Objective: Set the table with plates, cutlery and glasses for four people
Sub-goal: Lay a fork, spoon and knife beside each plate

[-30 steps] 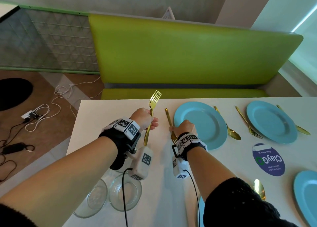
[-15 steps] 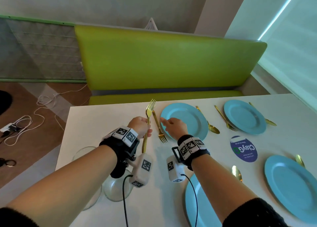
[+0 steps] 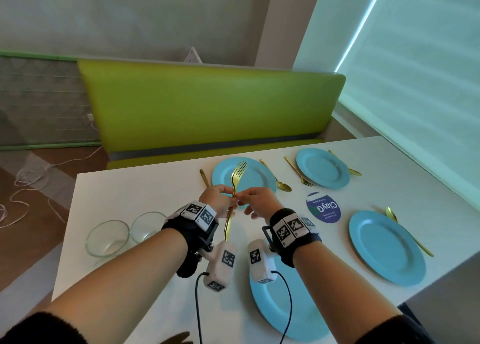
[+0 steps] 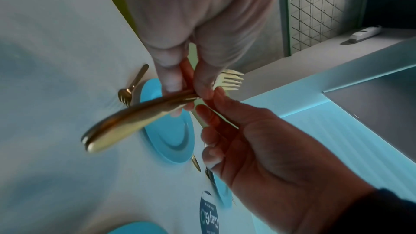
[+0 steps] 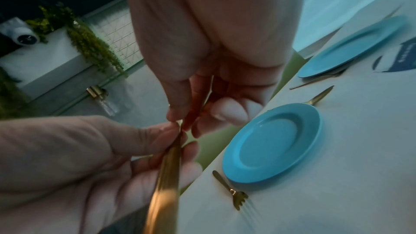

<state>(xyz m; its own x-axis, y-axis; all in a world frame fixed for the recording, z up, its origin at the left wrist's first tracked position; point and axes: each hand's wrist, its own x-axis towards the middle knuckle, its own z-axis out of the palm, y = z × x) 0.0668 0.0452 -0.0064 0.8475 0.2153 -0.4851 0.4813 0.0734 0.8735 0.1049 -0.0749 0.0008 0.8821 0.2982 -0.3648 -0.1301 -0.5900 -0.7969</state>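
- Left hand [image 3: 217, 200] is pinching the gold fork [image 3: 235, 185] upright at mid-frame.
- Right hand [image 3: 258, 200] is pinching the same fork's neck, above the blue plate [image 3: 262, 177].

A round dark-blue sticker [image 3: 323, 207] on the white table [image 3: 135, 187] carried the word "ClayGo" in white letters with a green final letter, printed upside down to the head camera, between the blue plates. Smaller white lines under the word were too small to read, and the left wrist view caught the same sticker [image 4: 208, 217] with "ClayG" showing sideways. The black-and-white square code tags on the wristbands [image 3: 200, 212] bore patterns only, apart from tiny characters that could not be made out.
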